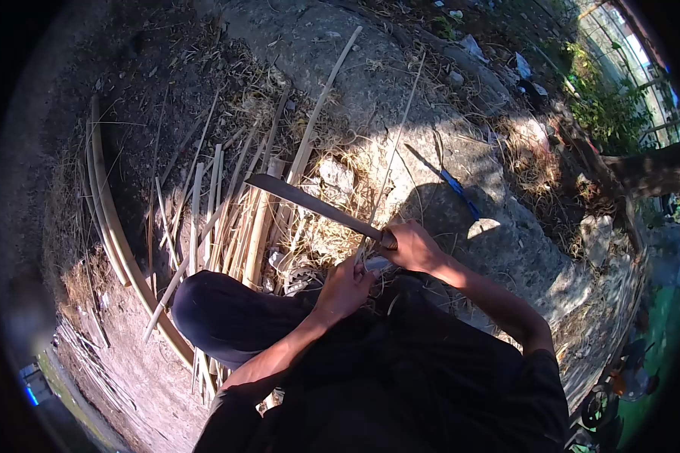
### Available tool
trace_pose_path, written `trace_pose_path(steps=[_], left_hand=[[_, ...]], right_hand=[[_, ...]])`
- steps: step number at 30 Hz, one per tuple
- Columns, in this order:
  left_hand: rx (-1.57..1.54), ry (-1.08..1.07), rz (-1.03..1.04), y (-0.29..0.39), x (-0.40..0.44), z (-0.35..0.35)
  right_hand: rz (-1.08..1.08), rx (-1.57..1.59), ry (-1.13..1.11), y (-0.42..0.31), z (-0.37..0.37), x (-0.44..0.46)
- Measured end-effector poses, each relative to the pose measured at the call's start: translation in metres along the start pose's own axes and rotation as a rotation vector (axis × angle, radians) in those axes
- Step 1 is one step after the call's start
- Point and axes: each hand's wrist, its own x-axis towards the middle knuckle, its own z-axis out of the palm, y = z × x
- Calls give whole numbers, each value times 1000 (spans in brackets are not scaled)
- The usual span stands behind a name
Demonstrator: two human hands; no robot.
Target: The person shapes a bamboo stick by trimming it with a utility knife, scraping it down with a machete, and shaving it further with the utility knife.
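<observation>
My right hand (pixel 413 248) is wrapped round the handle of a machete (pixel 310 202), whose long dark blade points up and to the left over a heap of bamboo pieces. Close beside it, my left hand (pixel 345 289) is closed on a thin bamboo strip (pixel 395 149). That strip runs away from me past the machete's handle end, over the sunlit rock. A small whitish piece (pixel 378 263) shows between the two hands; I cannot make out what it is. The strip's near end is hidden by my fingers.
Split bamboo pieces (pixel 258 234) lie by my knee (pixel 217 306). Long curved bamboo strips (pixel 117 226) are at the left. A blue-handled knife (pixel 459 190) rests on the rock (pixel 431 121). Dry shavings and litter surround the rock, with green plants (pixel 608 102) at the upper right.
</observation>
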Motion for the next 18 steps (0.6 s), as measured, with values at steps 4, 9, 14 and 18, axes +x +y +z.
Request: trace_pose_path(steps=[4,9,14,18], left_hand=[[-66,-4,-28,5,-1,-1],[-73,86,139,-20,7,10],[-64,-14,44,-11,6,3],[-6,-10,8,-11,1,3]], right_hand=[[-102,0,-43,-11,5,-9],[-40,22,47,-4,2,0],[-118,-143,58,3,19,-10],[-30,-94,14,2,8,-5]])
